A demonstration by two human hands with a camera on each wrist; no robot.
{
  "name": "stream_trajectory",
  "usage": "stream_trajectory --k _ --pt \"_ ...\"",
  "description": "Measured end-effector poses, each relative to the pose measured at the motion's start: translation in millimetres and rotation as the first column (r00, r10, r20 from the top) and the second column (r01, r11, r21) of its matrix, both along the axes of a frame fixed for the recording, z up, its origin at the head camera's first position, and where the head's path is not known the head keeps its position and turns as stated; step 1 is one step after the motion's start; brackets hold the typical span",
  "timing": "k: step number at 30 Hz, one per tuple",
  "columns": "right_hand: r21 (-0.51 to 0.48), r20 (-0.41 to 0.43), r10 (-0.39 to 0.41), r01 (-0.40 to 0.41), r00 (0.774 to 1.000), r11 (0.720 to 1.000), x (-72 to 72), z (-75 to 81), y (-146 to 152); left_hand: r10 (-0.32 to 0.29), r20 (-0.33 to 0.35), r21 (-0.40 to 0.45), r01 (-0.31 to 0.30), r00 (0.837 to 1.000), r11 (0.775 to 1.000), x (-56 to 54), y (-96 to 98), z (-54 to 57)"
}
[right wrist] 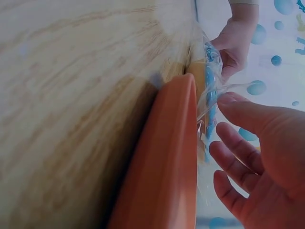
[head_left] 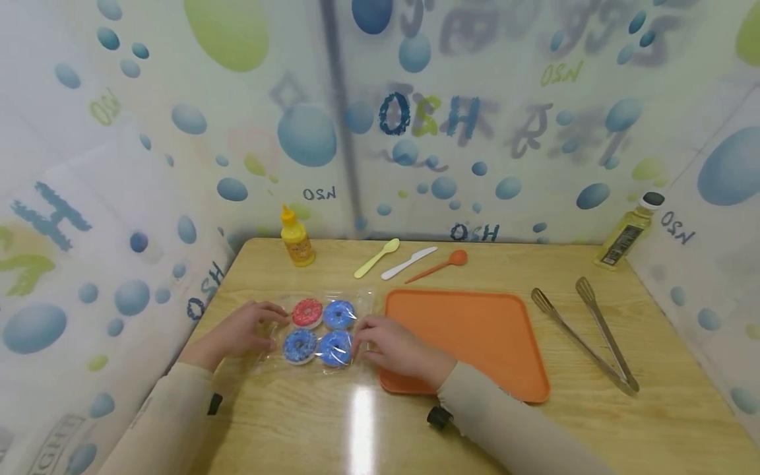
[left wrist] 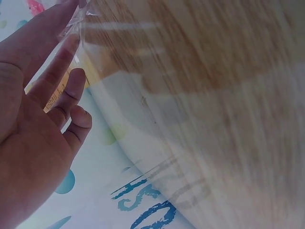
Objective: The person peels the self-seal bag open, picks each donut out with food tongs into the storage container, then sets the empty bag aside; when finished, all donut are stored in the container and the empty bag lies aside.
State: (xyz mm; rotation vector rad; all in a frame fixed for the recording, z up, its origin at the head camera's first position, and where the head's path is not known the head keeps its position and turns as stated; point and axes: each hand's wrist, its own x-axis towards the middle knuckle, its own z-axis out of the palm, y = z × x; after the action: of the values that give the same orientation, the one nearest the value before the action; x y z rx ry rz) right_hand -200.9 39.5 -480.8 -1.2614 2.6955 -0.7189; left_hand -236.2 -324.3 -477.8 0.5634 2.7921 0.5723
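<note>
A clear plastic pack point(head_left: 365, 302) lies on the table, holding several toy donuts: a red-topped donut point(head_left: 307, 313) and blue-topped ones point(head_left: 336, 348). At its left edge is my left hand point(head_left: 249, 326); in the left wrist view, crumpled film point(left wrist: 74, 21) is pinched at its thumb and fingertip while the other fingers bend loosely. My right hand point(head_left: 394, 346) is at the pack's right side, over the left part of an orange tray point(head_left: 463, 333). In the right wrist view its thumb tip meets the film point(right wrist: 214, 86), with the other fingers relaxed and apart from the thumb.
Behind the pack stands a yellow squeeze bottle point(head_left: 297, 241). A yellow spoon point(head_left: 377, 258), a white knife point(head_left: 410, 263) and an orange spoon point(head_left: 439, 265) lie behind the tray. Metal tongs point(head_left: 594, 343) lie at right, near an oil bottle point(head_left: 629, 234). Printed walls enclose the table.
</note>
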Motion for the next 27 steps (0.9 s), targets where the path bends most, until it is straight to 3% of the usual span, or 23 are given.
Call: stream_trajectory --k 9,17,27 --pt "0.021 -0.072 -0.001 0.003 0.997 1.0 4.3 0.6 -3 0.039 0.021 -0.014 -0.039 0.999 0.999 6.3 -0.9 1.9" --pt "0.007 -0.073 -0.025 0.026 0.997 1.0 7.1 -2.5 6 0.016 -0.012 -0.002 -0.016 1.0 1.0 6.3 4.4 -3.1" --pt "-0.028 -0.107 -0.036 0.033 0.994 0.999 5.3 0.6 14 0.01 -0.02 -0.016 -0.01 1.0 1.0 3.0 5.2 0.2"
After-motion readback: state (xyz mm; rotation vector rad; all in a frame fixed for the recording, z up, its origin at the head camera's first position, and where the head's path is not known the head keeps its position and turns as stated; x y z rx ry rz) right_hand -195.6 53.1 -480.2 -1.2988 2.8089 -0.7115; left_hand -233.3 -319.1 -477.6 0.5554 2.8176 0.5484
